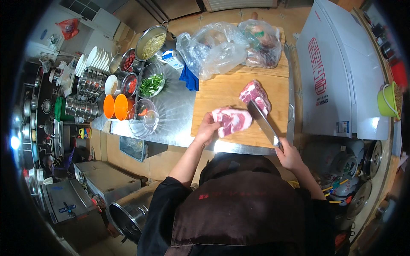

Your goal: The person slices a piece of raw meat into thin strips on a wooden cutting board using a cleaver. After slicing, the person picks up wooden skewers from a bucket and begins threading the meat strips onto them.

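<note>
My left hand (209, 127) pinches one end of a flat slab of raw pink meat (232, 121) with pale fat along its upper edge. The slab is over the near part of the wooden cutting board (213, 97). In my right hand (287, 152) is the handle of a cleaver (265, 123), its blade slanting away to the left. The blade's far end touches or overlaps a second chunk of raw meat (256, 94) on the board. Whether the edge is in that chunk I cannot tell.
Clear plastic bags (213, 47) and bagged meat (264, 47) cover the board's far end. A blue cloth (189, 79) lies at its left side. Further left are a bowl of chopped greens (151, 83) and orange cups (122, 106). A white freezer (333, 68) stands to the right.
</note>
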A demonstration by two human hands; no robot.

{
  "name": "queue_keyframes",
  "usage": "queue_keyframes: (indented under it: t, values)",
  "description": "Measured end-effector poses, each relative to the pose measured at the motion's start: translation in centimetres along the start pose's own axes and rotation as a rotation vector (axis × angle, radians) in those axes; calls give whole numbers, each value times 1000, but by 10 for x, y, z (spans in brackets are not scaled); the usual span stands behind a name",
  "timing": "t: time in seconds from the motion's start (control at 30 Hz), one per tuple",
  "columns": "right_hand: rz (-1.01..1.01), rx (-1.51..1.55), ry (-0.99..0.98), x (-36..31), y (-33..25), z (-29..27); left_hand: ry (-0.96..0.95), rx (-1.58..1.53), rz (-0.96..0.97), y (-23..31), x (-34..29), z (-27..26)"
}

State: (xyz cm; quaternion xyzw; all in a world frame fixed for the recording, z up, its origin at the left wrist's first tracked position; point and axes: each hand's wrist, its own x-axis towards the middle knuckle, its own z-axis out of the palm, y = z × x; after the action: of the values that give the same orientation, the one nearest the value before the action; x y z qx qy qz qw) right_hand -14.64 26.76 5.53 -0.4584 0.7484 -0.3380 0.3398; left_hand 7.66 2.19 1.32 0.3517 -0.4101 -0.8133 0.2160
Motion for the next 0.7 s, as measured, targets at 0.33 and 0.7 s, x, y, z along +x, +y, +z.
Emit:
queue_keyframes:
  t: [0.33,0.7]
  values:
    - [319,565,-165,17,-24,36,460,1285,398,12,9,-49]
    - [338,368,-344,87,-66,25,237,1319,127,39,17,-23]
